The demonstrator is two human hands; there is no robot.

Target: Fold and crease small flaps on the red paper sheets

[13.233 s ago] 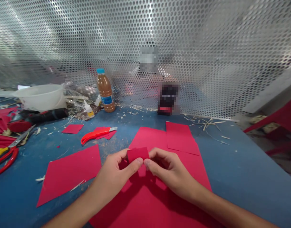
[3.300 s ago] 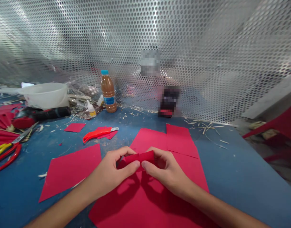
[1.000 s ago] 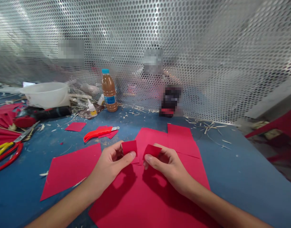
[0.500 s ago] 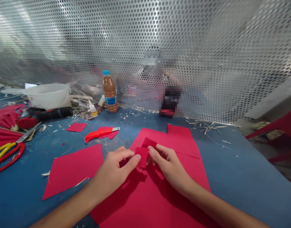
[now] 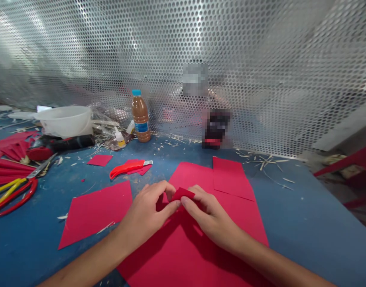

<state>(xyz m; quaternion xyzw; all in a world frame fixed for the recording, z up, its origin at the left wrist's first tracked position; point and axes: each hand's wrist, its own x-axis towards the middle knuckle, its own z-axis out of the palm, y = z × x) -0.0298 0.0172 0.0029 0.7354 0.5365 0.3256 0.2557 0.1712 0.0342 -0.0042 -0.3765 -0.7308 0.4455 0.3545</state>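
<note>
Between my two hands is a small piece of red paper, folded and held just above a large red sheet. My left hand pinches its left side with thumb and fingers. On the right side, my right hand grips it with the thumb in front and the fingers behind. Both thumb tips nearly meet at the paper's lower edge. A smaller red rectangle lies on the far right part of the large sheet. Left of my hands, another red sheet rests flat.
An orange box cutter lies on red scraps beyond my left hand. Scissors, a power tool, a white tub, a glue bottle and a brown-filled bottle stand left. Behind rises a perforated metal panel.
The small red paper has been turned and folded over, so less of its face shows. My hands have drawn closer together around it. The view has shifted slightly.
</note>
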